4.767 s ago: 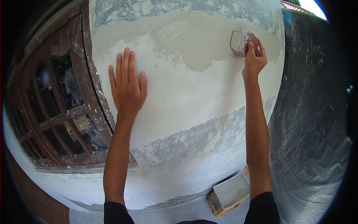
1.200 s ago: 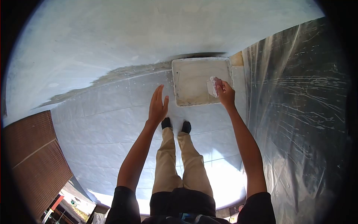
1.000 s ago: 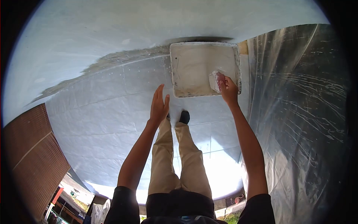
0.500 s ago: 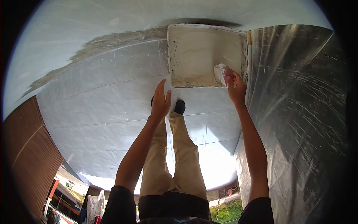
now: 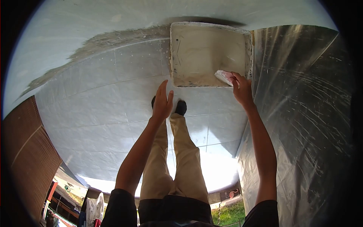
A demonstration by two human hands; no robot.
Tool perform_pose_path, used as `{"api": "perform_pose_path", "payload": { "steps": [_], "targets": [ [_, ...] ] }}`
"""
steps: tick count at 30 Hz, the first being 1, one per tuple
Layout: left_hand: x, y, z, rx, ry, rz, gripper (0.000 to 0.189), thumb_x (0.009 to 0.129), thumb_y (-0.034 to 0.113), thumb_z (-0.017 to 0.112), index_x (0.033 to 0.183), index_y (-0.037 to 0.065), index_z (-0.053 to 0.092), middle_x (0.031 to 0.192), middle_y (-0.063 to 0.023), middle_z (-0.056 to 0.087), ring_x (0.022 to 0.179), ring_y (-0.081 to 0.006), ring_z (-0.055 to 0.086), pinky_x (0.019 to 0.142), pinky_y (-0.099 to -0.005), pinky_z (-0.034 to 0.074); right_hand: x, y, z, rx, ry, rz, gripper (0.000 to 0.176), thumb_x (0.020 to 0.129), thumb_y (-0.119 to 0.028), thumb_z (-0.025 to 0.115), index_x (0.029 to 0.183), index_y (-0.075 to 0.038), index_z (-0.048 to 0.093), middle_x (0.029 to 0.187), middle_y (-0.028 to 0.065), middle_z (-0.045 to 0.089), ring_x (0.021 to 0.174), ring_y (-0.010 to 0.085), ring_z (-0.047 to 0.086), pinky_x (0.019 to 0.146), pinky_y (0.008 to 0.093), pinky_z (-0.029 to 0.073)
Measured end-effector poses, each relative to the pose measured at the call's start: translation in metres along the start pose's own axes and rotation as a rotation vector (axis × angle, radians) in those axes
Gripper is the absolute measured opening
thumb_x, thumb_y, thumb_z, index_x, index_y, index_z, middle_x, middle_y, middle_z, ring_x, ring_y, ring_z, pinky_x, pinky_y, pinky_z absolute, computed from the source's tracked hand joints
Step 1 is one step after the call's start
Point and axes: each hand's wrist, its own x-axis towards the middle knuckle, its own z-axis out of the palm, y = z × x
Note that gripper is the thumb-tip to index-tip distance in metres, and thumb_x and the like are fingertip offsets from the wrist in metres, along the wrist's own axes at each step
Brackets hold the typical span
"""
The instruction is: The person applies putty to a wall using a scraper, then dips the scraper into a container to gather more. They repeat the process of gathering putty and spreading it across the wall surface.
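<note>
In my right hand (image 5: 242,90) is a small white-and-pink block (image 5: 225,77), pinched between thumb and fingers; its exact kind I cannot make out. The block is over the lower right corner of a shallow rectangular tray (image 5: 196,53), beige inside, with a rough rim caked in white. Whether the block touches the tray's surface is hard to tell. My left hand (image 5: 162,101) hangs in the air left of the tray's lower left corner, fingers stretched and thumb apart, holding nothing.
Grey tiled floor (image 5: 98,109) spreads under my feet, with white specks near the tray. A pale wall (image 5: 124,17) with a rough grey lower band curves behind. Clear plastic sheeting (image 5: 302,106) hangs at right. A brown ribbed panel (image 5: 32,147) stands at left.
My right hand has turned and shifted slightly right, tipping the block so it lies flatter, pointing left. My left hand has hardly moved. The view has shifted a little.
</note>
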Motion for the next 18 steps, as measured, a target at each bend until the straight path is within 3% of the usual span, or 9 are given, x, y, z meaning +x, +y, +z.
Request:
{"api": "perform_pose_path", "payload": {
  "steps": [12, 18],
  "targets": [
    [-0.016, -0.007, 0.001, -0.022, -0.012, -0.047, 0.05, 0.108, 0.023, 0.046, 0.152, 0.0, 0.038, 0.153, -0.0243, 0.044, 0.144, -0.0382, 0.042, 0.118, -0.044, 0.034, 0.005, -0.012, -0.016, -0.173, -0.094, -0.132, 0.019, 0.095, -0.008, 0.066, 0.112, -0.013, 0.073, 0.091, 0.0016, 0.074, 0.082, 0.0206, 0.063, 0.082, 0.039, 0.036],
    [-0.018, -0.011, 0.0, -0.02, -0.006, -0.049, 0.052, 0.107, 0.024, 0.047, 0.151, -0.002, 0.038, 0.152, -0.0264, 0.045, 0.141, -0.0411, 0.044, 0.117, -0.0454, 0.036, 0.007, -0.012, -0.016, -0.188, -0.115, -0.215, 0.02, 0.093, -0.006, 0.068, 0.11, -0.015, 0.073, 0.086, -0.0001, 0.071, 0.08, 0.019, 0.061, 0.083, 0.0377, 0.036]
  ]
}}
